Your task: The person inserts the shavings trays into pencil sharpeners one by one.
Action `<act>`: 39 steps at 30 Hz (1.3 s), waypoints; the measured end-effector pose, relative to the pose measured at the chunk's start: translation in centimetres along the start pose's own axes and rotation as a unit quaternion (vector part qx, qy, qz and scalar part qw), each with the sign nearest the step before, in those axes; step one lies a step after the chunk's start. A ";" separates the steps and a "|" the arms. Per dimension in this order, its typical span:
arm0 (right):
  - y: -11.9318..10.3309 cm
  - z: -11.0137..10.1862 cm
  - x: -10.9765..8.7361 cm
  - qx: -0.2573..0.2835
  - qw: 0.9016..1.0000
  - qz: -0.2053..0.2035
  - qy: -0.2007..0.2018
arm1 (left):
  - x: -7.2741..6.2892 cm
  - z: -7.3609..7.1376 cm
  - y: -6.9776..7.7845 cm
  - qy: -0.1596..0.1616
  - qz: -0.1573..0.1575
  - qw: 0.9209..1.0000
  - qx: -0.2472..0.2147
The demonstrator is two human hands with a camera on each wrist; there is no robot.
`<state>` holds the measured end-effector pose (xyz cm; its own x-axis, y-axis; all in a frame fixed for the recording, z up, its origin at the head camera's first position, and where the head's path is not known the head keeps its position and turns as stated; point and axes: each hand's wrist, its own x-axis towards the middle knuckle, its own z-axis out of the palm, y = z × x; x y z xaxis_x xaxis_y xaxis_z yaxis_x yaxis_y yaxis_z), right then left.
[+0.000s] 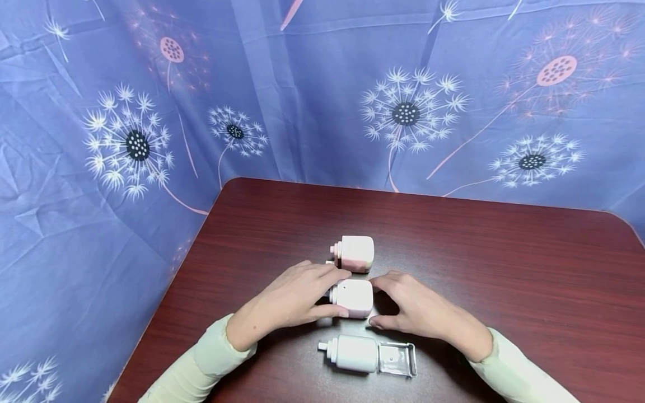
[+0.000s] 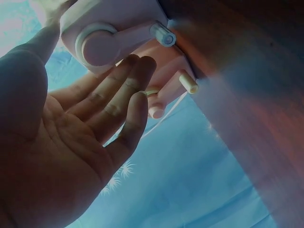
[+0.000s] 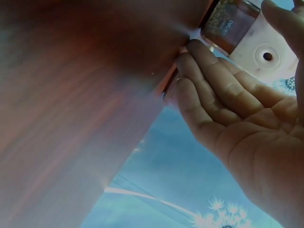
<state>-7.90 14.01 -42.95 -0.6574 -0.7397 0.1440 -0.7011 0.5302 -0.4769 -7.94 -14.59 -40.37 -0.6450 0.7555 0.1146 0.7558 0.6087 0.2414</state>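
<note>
A pale pink hand-crank pencil sharpener stands on the table between both hands. My left hand grips its crank end, thumb on the near side and fingers on the far side. Its crank handle shows in the left wrist view. My right hand lies cupped by the opposite end, fingertips close to its corners; whether they touch is unclear. That end carries a pencil hole and a see-through drawer in the right wrist view.
A second pink sharpener stands just behind. Nearer me is a white sharpener with its clear drawer pulled out to the right. All rest on a dark red wooden table, with a blue dandelion-print curtain around it.
</note>
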 end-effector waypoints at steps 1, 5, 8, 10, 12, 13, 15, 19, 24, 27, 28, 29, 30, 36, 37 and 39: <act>0.0 -0.1 -0.2 -0.001 1.000 0.001 0.001 | 0.0 -0.1 0.1 0.002 -0.001 1.000 0.006; 0.2 -0.2 -1.2 -0.009 1.000 0.002 0.014 | -0.3 -0.8 0.7 0.036 0.009 0.999 0.036; 0.3 -0.3 -2.0 -0.015 0.999 -0.001 0.029 | -0.5 -1.2 1.6 0.066 0.028 0.995 0.066; 0.3 -0.4 -2.5 -0.018 0.999 0.000 0.036 | -0.7 -1.5 2.3 0.080 0.042 0.993 0.079; 0.2 -0.6 -2.8 -0.021 0.999 0.005 0.038 | -0.9 -1.6 2.9 0.087 0.053 0.991 0.082; 0.2 -0.6 -3.0 -0.023 0.999 0.008 0.039 | -1.0 -1.6 3.1 0.089 0.059 0.991 0.083; 0.0 -0.8 -3.4 -0.028 0.999 0.014 0.041 | -1.3 -1.7 3.7 0.093 0.069 0.990 0.081; -0.4 -0.9 -4.3 -0.037 0.998 0.015 0.050 | -1.9 -1.7 4.8 0.087 0.085 0.990 0.078; -1.0 -0.9 -5.2 -0.044 0.997 0.013 0.056 | -2.3 -1.5 5.7 0.072 0.091 0.991 0.073; -1.3 -0.9 -5.8 -0.049 0.997 0.017 0.052 | -2.4 -1.2 6.1 0.072 0.092 0.990 0.081; -1.4 -0.9 -6.0 -0.052 0.997 0.020 0.050 | -2.5 -1.2 6.2 0.072 0.093 0.990 0.081; -1.5 -0.9 -6.2 -0.054 0.997 0.022 0.047 | -2.6 -1.1 6.3 0.072 0.095 0.989 0.084; -1.6 -0.9 -6.4 -0.056 0.997 0.026 0.045 | -2.6 -1.1 6.4 0.071 0.098 0.989 0.086; -2.0 -0.9 -7.4 -0.065 0.997 0.022 0.042 | -3.0 -0.7 6.9 0.044 0.101 0.988 0.111; -2.0 -0.9 -7.6 -0.066 0.997 0.018 0.045 | -3.0 -0.7 7.0 0.040 0.102 0.987 0.115; -2.1 -0.8 -7.8 -0.064 0.997 0.012 0.047 | -3.0 -0.5 7.1 0.037 0.104 0.986 0.123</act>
<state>-1.49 19.01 -42.36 -0.6937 -0.6868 0.2169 -0.7098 0.6006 -0.3681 -0.67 -12.71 -38.53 -0.4722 0.8564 0.2089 0.8715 0.4891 -0.0350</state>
